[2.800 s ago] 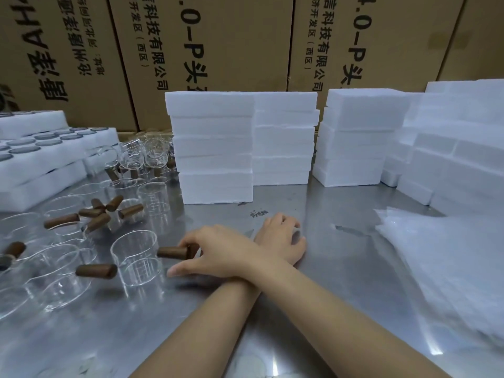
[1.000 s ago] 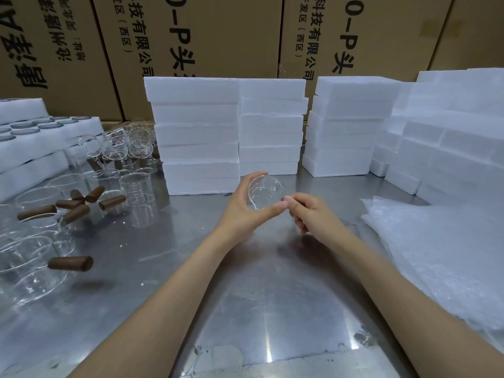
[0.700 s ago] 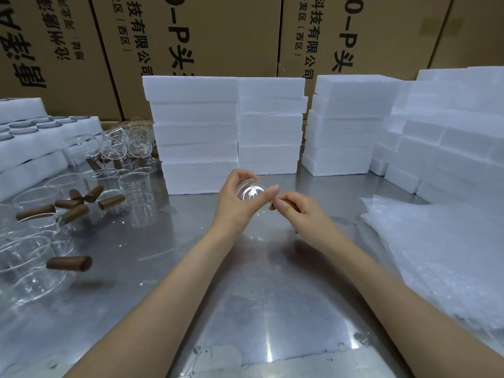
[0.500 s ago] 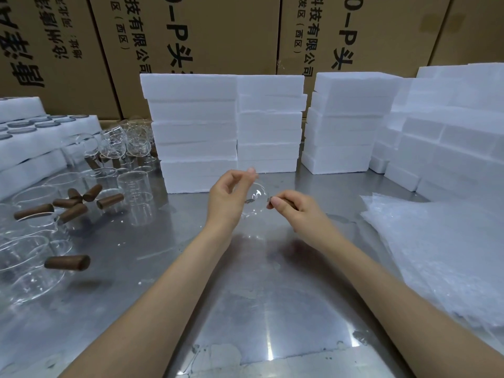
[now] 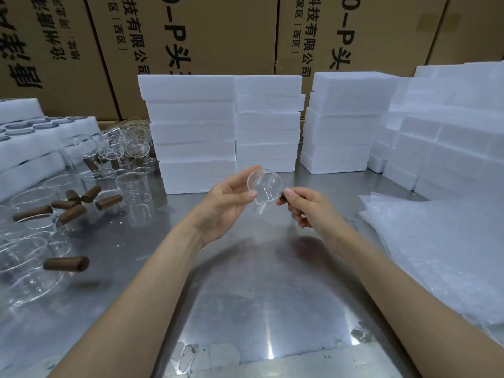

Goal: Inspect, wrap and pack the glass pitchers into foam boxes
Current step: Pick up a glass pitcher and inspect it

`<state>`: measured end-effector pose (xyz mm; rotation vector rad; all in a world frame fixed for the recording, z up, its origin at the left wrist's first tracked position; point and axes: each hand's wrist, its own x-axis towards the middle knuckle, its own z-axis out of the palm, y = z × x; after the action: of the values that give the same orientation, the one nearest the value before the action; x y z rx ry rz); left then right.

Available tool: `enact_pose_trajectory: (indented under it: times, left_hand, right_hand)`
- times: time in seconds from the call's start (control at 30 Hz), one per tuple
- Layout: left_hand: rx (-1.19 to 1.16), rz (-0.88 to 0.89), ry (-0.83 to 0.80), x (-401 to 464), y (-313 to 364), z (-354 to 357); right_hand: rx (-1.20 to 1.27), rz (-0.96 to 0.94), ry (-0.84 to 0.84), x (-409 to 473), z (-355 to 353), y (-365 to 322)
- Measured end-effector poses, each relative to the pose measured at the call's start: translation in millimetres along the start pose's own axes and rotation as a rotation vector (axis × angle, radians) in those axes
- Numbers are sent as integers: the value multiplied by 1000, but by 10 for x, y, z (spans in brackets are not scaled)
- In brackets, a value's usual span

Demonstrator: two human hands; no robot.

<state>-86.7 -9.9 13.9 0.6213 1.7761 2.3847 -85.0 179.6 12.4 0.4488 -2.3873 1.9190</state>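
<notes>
A clear glass pitcher (image 5: 266, 188) with a dark wooden handle is held up above the steel table (image 5: 261, 282), tilted with its base toward me. My left hand (image 5: 227, 203) cradles its left side, thumb and fingertips on the glass. My right hand (image 5: 305, 204) pinches the wooden handle, which is mostly hidden by the fingers. Several more glass pitchers (image 5: 54, 211) with brown handles stand and lie on the table at the left. Stacks of white foam boxes (image 5: 191, 132) rise at the back.
A pile of white bubble wrap sheets (image 5: 441, 252) lies at the right. More foam boxes (image 5: 447, 137) stack at the far right, and foam trays (image 5: 30, 143) with round holes sit at the far left. Cardboard cartons (image 5: 218, 34) wall off the back.
My right hand took a pitcher by its handle from the left cluster and brought it to the middle. Both hands now hold it raised, and it has been turned between them.
</notes>
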Motion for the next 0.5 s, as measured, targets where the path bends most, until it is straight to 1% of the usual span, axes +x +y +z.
enact_pose_trajectory:
  times: [0.1,0.23,0.33,0.43,0.5]
  left_hand:
    - [83,13,-13,21,-46,-5]
    - [173,28,66,38,-113,21]
    - [266,57,159,29,-152,97]
    - [369,109,309,44,-215,217]
    - [420,136,375,54,-255,280]
  right_hand:
    - [-20,-15,1,3,1,5]
    - [-83,-29,1,24,10,48]
    - [-104,-46,5,41,34,94]
    - [-152,-74,19,51,44,129]
    - [-170,-92,24,53,48,134]
